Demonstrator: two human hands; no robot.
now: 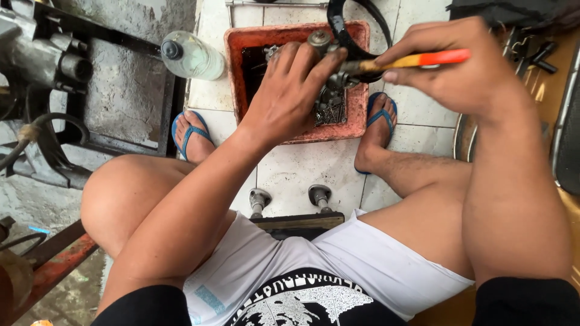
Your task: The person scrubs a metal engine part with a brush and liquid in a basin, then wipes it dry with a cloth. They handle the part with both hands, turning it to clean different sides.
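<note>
Head view, person seated low, knees apart, looking down at the tiled floor [302, 172].

Left hand [290, 96]: fingers closed around a small grey metal engine part [329, 75], held above the red tray [235, 60]. The part sits centre-far in the scene, over the tray's right half; its lower side is hidden by the hand.

Right hand [459, 69]: fingers wrapped around the orange-and-yellow handle of a screwdriver [417, 60]. The tool lies nearly level, its tip at the metal part's right side.

Tray: rectangular, on the floor between the two feet in blue sandals [190, 136], holding dark liquid and a heap of small metal pieces; exact contents too small to tell. A black rubber loop [338, 30] rests over its far rim.

Left of the tray: clear plastic bottle [190, 55] lying on its side. Further left, a dark metal frame [78, 78].
</note>
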